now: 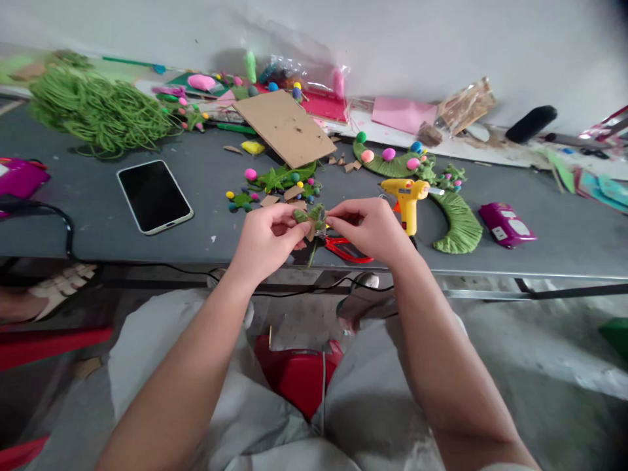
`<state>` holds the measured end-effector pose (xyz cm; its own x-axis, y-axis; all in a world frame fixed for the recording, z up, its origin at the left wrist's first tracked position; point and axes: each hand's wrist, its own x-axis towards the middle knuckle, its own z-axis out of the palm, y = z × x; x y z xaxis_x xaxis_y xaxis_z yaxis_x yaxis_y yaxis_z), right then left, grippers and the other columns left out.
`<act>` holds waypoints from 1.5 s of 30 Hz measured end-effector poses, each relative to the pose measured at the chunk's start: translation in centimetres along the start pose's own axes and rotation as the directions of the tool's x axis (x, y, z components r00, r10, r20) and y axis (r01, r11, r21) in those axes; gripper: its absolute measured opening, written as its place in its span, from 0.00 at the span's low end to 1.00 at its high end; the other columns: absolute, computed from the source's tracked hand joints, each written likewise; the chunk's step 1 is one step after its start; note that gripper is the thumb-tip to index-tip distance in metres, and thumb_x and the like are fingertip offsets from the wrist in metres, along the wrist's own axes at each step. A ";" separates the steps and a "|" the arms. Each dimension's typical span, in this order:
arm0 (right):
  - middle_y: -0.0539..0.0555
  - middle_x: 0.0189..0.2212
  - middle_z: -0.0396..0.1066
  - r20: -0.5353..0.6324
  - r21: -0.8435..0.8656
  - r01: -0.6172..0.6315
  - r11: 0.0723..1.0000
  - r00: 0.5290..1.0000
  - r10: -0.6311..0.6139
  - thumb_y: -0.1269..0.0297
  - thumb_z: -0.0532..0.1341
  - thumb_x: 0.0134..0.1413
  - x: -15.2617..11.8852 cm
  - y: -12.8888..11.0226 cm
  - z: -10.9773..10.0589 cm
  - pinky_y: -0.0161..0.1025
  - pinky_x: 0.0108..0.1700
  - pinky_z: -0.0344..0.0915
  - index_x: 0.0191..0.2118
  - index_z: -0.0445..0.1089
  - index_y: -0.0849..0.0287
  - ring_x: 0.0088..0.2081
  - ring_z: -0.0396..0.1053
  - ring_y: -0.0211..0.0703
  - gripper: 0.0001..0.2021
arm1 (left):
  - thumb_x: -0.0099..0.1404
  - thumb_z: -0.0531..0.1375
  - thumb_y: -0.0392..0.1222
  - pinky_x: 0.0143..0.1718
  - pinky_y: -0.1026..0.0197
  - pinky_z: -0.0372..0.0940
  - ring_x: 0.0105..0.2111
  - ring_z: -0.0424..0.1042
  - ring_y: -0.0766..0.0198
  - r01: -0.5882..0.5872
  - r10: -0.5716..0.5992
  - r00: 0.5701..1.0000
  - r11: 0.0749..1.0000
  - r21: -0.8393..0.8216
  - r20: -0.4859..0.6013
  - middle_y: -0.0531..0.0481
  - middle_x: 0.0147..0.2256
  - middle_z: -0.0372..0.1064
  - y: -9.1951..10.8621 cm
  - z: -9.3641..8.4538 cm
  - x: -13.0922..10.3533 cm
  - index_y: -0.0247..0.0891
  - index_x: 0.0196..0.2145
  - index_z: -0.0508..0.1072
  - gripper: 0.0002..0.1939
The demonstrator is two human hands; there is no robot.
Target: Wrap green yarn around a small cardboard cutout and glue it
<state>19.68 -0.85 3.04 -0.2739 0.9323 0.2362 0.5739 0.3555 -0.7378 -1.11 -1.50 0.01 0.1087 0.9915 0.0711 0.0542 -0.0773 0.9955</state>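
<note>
Head cam: L hand & R hand meet over the near edge of the gray bench, approx. mid-length. Btwn them, up off the surface, is a small green piece, yarn-covered by the look of it, w/ a bit of brown showing underneath; fine detail too small to read. L hand has it pinched btwn thumb & fingers. R thumb & index are drawn together at its right end; can't tell if they grip it or only touch it.

Red-handled scissors lie by the near edge, partly under R hand. Yellow glue gun is just beyond R hand, w/ a curved green yarn-wrapped form to its right, then a purple pack farther toward the right end. Just past the hands: cardboard scraps, green star-like pieces & pom-poms, mixed colors. Behind those, a tan cardboard sheet lies at an angle twd the far edge.

Phone, dark screen, sits left of L hand, nr the near edge. Big heap of green yarn takes up the far-left corner area.
</note>
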 end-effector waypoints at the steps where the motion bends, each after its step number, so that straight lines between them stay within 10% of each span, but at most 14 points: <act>1: 0.52 0.27 0.78 -0.003 -0.025 0.003 1.000 1.000 -0.003 0.66 0.64 0.57 -0.1 -0.3 0.0 0.37 0.34 0.62 0.35 0.81 0.61 0.28 0.68 0.38 0.08 | 0.58 0.71 0.40 0.28 0.62 0.75 0.24 0.76 0.63 -0.030 0.031 0.999 0.999 0.041 -0.025 0.50 0.27 0.74 -0.1 0.1 0.0 0.34 0.38 0.79 0.11; 14: 0.51 0.27 0.73 -0.061 -0.179 0.088 0.980 0.993 -0.100 0.71 0.58 0.60 -1.0 -1.5 3.0 0.36 0.35 0.58 0.34 0.78 0.60 0.29 0.64 0.38 0.10 | 0.59 0.70 0.37 0.26 0.65 0.72 0.21 0.74 0.67 -0.098 0.079 0.976 0.992 -0.085 -0.202 0.53 0.26 0.75 0.0 1.1 0.2 0.34 0.36 0.78 0.08; 20: 0.52 0.30 0.75 -0.029 -0.159 0.122 0.980 0.991 -0.129 0.72 0.57 0.60 -1.1 -1.2 3.5 0.36 0.35 0.58 0.34 0.77 0.59 0.31 0.66 0.39 0.11 | 0.55 0.72 0.37 0.24 0.68 0.70 0.20 0.72 0.70 -0.020 -0.040 0.987 0.928 -0.373 -0.153 0.54 0.26 0.75 -0.2 0.6 0.7 0.35 0.34 0.79 0.09; 39: 0.51 0.28 0.76 0.011 -0.010 -0.046 0.999 0.999 0.046 0.68 0.59 0.55 -0.5 -0.5 3.6 0.38 0.34 0.63 0.36 0.77 0.61 0.29 0.68 0.39 0.09 | 0.54 0.73 0.36 0.24 0.68 0.68 0.21 0.70 0.71 -0.021 -0.021 0.996 0.892 -0.451 -0.087 0.54 0.26 0.74 0.6 0.2 0.7 0.36 0.35 0.79 0.10; 45: 0.58 0.49 0.77 -0.102 0.345 -0.006 0.938 0.994 0.044 0.71 0.61 0.48 -0.5 -0.6 3.2 0.45 0.55 0.70 0.54 0.72 0.61 0.50 0.75 0.47 0.23 | 0.56 0.73 0.38 0.24 0.67 0.68 0.21 0.71 0.70 -0.071 0.026 0.992 0.921 -0.384 -0.123 0.54 0.27 0.76 0.2 0.2 0.6 0.38 0.36 0.80 0.09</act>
<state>17.02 -1.68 1.33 -0.1687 0.9488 0.2670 0.2735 0.3053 -0.9121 -0.87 -0.93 0.27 -0.0128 0.9945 0.1036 -0.3390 -0.1017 0.9353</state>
